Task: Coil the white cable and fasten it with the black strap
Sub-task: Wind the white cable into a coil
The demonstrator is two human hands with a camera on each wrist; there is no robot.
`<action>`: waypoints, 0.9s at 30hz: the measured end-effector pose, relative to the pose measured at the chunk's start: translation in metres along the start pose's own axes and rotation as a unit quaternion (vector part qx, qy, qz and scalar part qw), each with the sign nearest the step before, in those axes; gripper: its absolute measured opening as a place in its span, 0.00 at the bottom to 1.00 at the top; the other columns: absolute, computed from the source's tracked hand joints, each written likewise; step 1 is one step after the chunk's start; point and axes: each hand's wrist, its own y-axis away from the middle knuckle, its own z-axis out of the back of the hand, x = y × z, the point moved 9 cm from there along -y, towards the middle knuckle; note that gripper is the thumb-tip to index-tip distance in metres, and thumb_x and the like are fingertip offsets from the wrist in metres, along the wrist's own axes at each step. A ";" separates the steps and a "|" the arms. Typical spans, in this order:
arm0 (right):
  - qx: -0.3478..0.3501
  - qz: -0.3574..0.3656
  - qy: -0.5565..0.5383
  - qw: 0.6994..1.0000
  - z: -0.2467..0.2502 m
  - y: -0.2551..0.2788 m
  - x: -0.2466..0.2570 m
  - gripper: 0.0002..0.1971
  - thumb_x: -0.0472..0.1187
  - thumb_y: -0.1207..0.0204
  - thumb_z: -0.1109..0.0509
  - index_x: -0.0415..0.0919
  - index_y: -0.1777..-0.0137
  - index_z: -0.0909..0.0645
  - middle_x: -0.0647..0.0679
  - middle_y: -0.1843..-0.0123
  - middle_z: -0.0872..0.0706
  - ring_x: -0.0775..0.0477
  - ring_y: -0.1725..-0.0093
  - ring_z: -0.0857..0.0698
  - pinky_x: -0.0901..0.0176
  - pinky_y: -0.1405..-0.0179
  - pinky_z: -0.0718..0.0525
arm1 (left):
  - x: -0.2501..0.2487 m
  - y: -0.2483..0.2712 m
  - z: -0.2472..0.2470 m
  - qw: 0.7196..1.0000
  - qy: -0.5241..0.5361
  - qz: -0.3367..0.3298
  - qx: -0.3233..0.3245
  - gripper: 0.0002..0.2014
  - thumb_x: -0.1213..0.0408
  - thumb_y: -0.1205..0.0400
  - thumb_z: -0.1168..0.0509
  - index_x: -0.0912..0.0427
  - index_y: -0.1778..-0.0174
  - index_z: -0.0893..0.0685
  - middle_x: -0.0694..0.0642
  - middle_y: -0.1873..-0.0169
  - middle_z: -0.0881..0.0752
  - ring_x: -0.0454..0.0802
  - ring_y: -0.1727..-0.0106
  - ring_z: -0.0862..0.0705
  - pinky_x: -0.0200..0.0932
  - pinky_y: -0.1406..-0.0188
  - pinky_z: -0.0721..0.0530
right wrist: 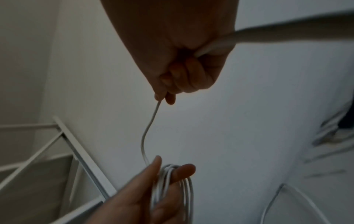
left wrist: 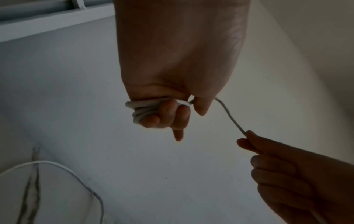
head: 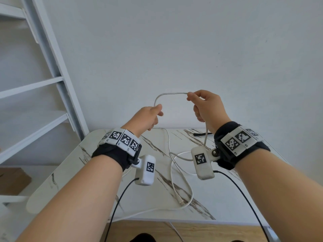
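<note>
Both hands are raised above the marble table (head: 87, 168). My left hand (head: 150, 117) grips several turns of the white cable (head: 170, 93) bunched in its curled fingers; the coil (left wrist: 141, 109) shows in the left wrist view and again (right wrist: 172, 181) in the right wrist view. A short arc of cable runs from there to my right hand (head: 201, 105), which pinches it between thumb and fingers (right wrist: 166, 94). Below the right hand the cable hangs down to loose loops (head: 174, 172) on the table. The black strap (head: 199, 134) lies at the table's far edge.
A white ladder-like shelf frame (head: 52, 67) leans against the wall at left. A cardboard box (head: 12, 180) sits low at left. Black wires (head: 118, 203) trail from the wrist cameras toward me. Wooden floor (head: 209, 231) shows below the table's near edge.
</note>
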 end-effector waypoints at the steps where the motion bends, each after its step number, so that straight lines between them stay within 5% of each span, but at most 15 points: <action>1: -0.014 0.006 0.015 1.000 0.003 -0.002 0.001 0.12 0.45 0.20 0.31 0.35 0.56 0.16 0.52 0.80 0.28 0.55 0.84 0.34 0.65 0.81 0.36 | -0.002 0.002 -0.006 0.999 0.024 0.003 0.025 0.24 0.49 0.12 0.48 0.65 0.44 0.15 0.51 0.76 0.29 0.46 0.77 0.31 0.41 0.70 0.29; 9: -0.083 0.026 0.156 0.984 0.016 -0.015 -0.007 0.17 0.51 0.21 0.31 0.34 0.60 0.18 0.51 0.73 0.25 0.50 0.71 0.26 0.58 0.68 0.28 | -0.027 0.018 -0.023 0.973 0.187 -0.023 0.134 0.26 0.49 0.11 0.49 0.64 0.60 0.14 0.51 0.83 0.38 0.46 0.81 0.43 0.39 0.78 0.37; 20: -0.030 -0.076 0.155 0.985 0.010 -0.009 -0.048 0.11 0.41 0.18 0.36 0.36 0.47 0.16 0.46 0.67 0.18 0.46 0.72 0.20 0.57 0.72 0.17 | -0.040 0.012 -0.003 0.885 0.455 -0.035 0.096 0.25 0.51 0.11 0.50 0.62 0.64 0.18 0.49 0.86 0.39 0.43 0.85 0.43 0.37 0.81 0.39; 27: 0.115 -0.065 0.300 0.945 -0.021 0.004 -0.045 0.09 0.43 0.21 0.32 0.43 0.51 0.10 0.50 0.68 0.18 0.51 0.70 0.23 0.64 0.73 0.28 | -0.038 0.005 0.000 0.848 0.526 -0.035 0.059 0.16 0.60 0.14 0.49 0.65 0.56 0.20 0.52 0.78 0.31 0.47 0.80 0.33 0.42 0.69 0.32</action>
